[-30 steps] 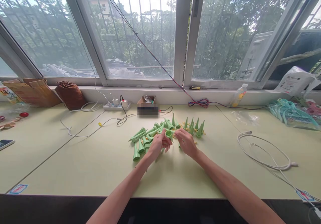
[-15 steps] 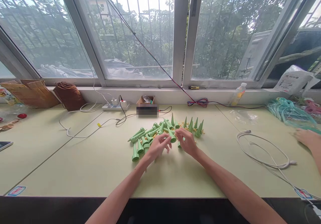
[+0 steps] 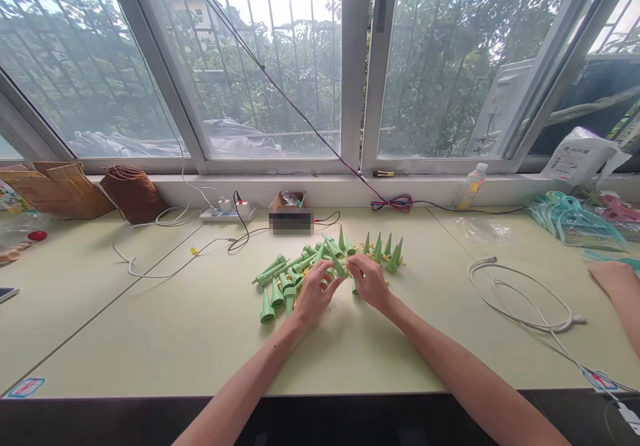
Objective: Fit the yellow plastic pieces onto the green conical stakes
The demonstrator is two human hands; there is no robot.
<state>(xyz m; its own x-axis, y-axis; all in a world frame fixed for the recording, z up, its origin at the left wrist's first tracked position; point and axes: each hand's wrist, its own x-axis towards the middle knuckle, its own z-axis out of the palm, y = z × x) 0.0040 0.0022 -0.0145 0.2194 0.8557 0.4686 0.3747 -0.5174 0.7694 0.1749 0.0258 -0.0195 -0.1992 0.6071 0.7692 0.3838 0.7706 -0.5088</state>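
In the middle of the table, my left hand [image 3: 317,291] is closed around a green plastic cone-shaped spike [image 3: 338,266], its point tilted up and to the left. My right hand [image 3: 369,279] meets it from the right, fingertips pinched close to the spike's wide end. Whatever sits in that pinch is too small to make out. To the left lies a heap of similar green spikes [image 3: 277,294], some upright and some on their sides, with small yellow pieces [image 3: 285,281] among them. On the right, several spikes [image 3: 394,259] stand point up beside more yellow bits.
A white cable [image 3: 520,326] lies coiled at right, near another person's hand [image 3: 613,279] and teal plastic items [image 3: 563,216]. Along the back are a power strip [image 3: 227,213], a small cardboard box [image 3: 289,199], a bottle [image 3: 471,186] and a brown bag [image 3: 133,193].
My left fingers have closed in around the spike, and my right fingertips have come nearer its wide end. The view has shifted slightly. The other person's hand has moved a little.
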